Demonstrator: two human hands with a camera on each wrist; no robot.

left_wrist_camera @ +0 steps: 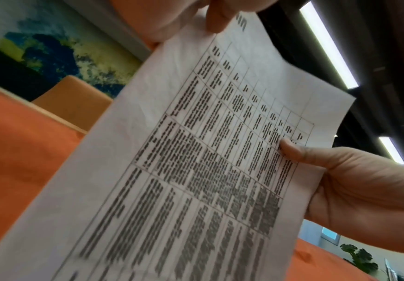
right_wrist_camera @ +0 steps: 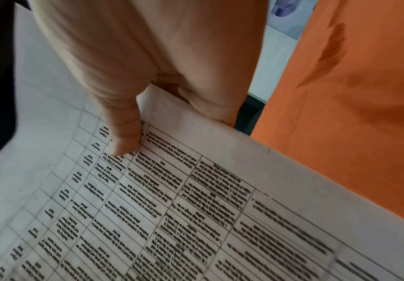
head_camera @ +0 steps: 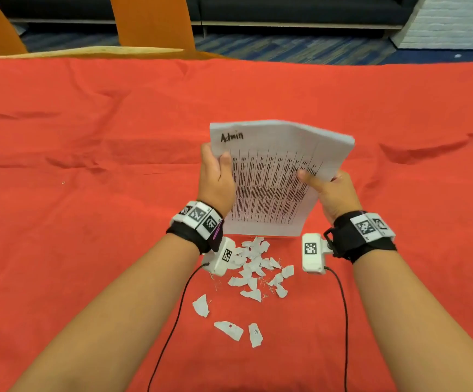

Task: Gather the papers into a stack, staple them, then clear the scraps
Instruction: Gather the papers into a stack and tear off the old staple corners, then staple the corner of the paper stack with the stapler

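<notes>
A stack of printed papers (head_camera: 275, 176), topped by a table sheet marked "Admin", stands nearly upright above the red cloth (head_camera: 88, 165). My left hand (head_camera: 217, 174) grips its left edge, thumb on the front. My right hand (head_camera: 328, 190) grips the right edge, thumb pressed on the print. In the left wrist view the papers (left_wrist_camera: 196, 171) fill the frame, with the right hand (left_wrist_camera: 340, 180) at their far edge. The right wrist view shows the right thumb (right_wrist_camera: 123, 133) on the sheet (right_wrist_camera: 172, 209). Torn paper scraps (head_camera: 258, 270) lie in a loose heap below the stack. No stapler is in view.
Loose staples (head_camera: 265, 295) are mixed among the scraps. Three larger scraps (head_camera: 229, 329) lie nearer to me. Wrist camera cables (head_camera: 343, 321) trail over the cloth. Orange chairs (head_camera: 153, 21) stand beyond the table's far edge.
</notes>
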